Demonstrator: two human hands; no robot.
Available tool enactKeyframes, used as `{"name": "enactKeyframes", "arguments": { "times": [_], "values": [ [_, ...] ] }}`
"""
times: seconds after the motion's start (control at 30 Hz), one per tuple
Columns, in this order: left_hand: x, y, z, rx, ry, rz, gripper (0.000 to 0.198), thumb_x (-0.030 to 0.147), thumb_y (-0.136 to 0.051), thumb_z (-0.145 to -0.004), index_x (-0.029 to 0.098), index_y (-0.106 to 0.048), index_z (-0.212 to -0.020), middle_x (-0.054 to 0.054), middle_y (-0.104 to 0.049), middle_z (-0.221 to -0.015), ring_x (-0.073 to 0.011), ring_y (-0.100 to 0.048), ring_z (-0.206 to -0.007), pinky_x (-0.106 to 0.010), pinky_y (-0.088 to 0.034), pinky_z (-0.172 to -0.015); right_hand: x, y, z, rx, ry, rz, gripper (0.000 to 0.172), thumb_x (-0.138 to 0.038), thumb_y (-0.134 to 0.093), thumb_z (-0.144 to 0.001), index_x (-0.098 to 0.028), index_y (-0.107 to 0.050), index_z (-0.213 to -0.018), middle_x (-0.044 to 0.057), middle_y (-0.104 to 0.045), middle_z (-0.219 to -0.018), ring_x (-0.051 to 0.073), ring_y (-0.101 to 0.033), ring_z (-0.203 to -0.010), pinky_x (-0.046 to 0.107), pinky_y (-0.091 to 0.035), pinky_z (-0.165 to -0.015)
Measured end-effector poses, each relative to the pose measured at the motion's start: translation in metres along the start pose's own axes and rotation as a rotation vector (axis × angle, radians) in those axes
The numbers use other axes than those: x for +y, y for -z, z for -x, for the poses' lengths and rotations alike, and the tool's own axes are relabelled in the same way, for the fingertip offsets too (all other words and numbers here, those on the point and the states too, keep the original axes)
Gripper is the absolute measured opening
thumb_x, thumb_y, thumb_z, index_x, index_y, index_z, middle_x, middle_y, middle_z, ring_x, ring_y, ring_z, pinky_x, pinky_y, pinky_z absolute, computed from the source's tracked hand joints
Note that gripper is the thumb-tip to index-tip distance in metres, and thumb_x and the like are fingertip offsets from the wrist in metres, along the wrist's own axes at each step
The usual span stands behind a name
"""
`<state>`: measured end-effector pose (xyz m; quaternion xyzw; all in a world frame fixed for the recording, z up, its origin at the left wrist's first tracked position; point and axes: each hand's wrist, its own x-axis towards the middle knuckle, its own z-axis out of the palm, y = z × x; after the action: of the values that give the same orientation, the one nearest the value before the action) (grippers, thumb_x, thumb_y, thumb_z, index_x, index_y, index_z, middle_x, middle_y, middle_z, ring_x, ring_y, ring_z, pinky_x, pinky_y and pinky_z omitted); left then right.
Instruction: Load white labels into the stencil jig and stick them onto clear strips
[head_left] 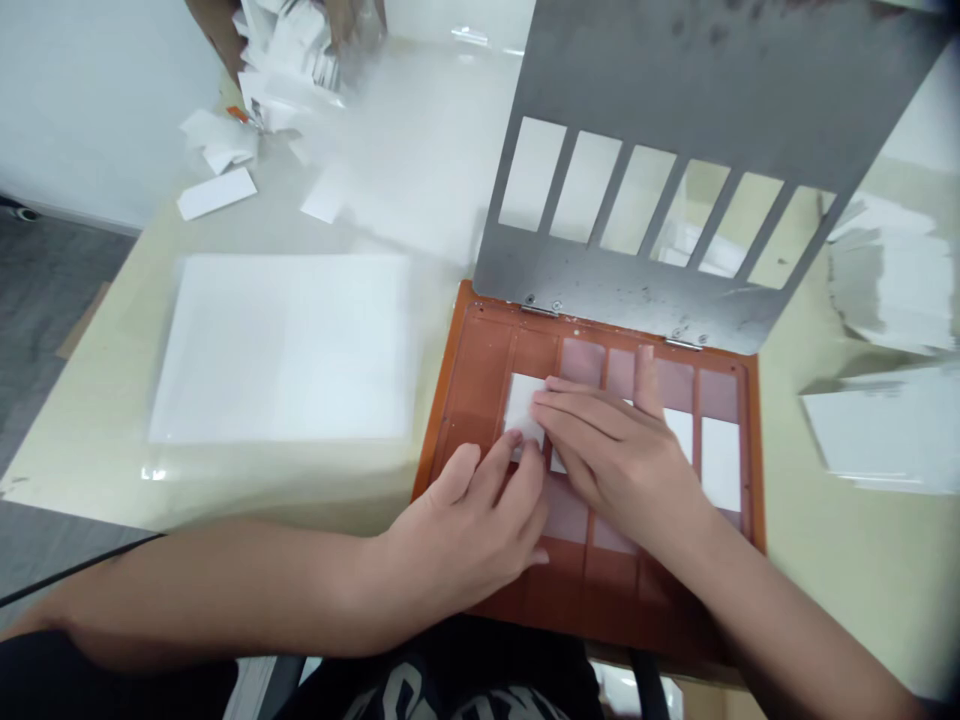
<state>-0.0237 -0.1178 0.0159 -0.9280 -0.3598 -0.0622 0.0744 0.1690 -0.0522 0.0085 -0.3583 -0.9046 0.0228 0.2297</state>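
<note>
An orange-brown slotted tray (480,380) lies on the table, with a perforated steel plate (660,170) hinged up along its far edge. My left hand (469,515) curves over the tray's near part, its fingertips at a white paper piece (523,408) in a slot. My right hand (615,450) lies across the middle slots, its fingers over that same piece and its thumb raised. Further white pieces (721,464) sit in the slots at the right. Both hands hide the tray's middle, so I cannot tell how many pieces lie there.
A flat stack of white sheets (281,348) lies left of the tray. Another person's hands (345,18) work in a heap of white paper (289,70) at the far edge. Loose white strips (216,193) lie nearby, and white paper stacks (889,285) stand at the right.
</note>
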Motion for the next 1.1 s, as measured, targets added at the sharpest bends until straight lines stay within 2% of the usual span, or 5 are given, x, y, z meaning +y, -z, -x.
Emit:
{"name": "enactKeyframes", "arguments": {
  "times": [0.47, 0.67, 1.1],
  "values": [
    [0.0029, 0.0008, 0.0011, -0.015, 0.018, -0.023, 0.044, 0.047, -0.052, -0.098, 0.013, -0.068, -0.121, -0.012, -0.062, -0.136, -0.0296, -0.058, -0.122, -0.036, -0.039, -0.084, 0.0023, 0.0009, 0.0016, -0.030, 0.027, -0.001, 0.027, -0.003, -0.050, -0.092, -0.020, -0.069, -0.102, 0.004, -0.077, -0.103, 0.022, -0.072, -0.104, 0.057, -0.027, -0.122],
    [0.0014, 0.0008, -0.0004, 0.006, 0.026, -0.015, 0.042, 0.044, -0.050, -0.098, 0.013, -0.069, -0.119, -0.010, -0.065, -0.133, -0.0280, -0.059, -0.120, -0.036, -0.039, -0.083, 0.0029, 0.0016, 0.0005, -0.037, 0.044, -0.004, 0.024, -0.002, -0.053, -0.091, -0.016, -0.069, -0.102, 0.006, -0.077, -0.102, 0.023, -0.072, -0.105, 0.056, -0.026, -0.123],
    [0.0020, 0.0009, -0.0010, 0.014, 0.043, 0.013, 0.042, 0.049, -0.055, -0.096, 0.015, -0.070, -0.116, -0.010, -0.065, -0.131, -0.0267, -0.058, -0.120, -0.036, -0.038, -0.084, 0.0026, 0.0028, 0.0020, -0.070, 0.062, 0.029, 0.029, -0.003, -0.049, -0.093, -0.019, -0.070, -0.103, 0.005, -0.076, -0.106, 0.022, -0.071, -0.107, 0.058, -0.028, -0.121]
  ]
}}
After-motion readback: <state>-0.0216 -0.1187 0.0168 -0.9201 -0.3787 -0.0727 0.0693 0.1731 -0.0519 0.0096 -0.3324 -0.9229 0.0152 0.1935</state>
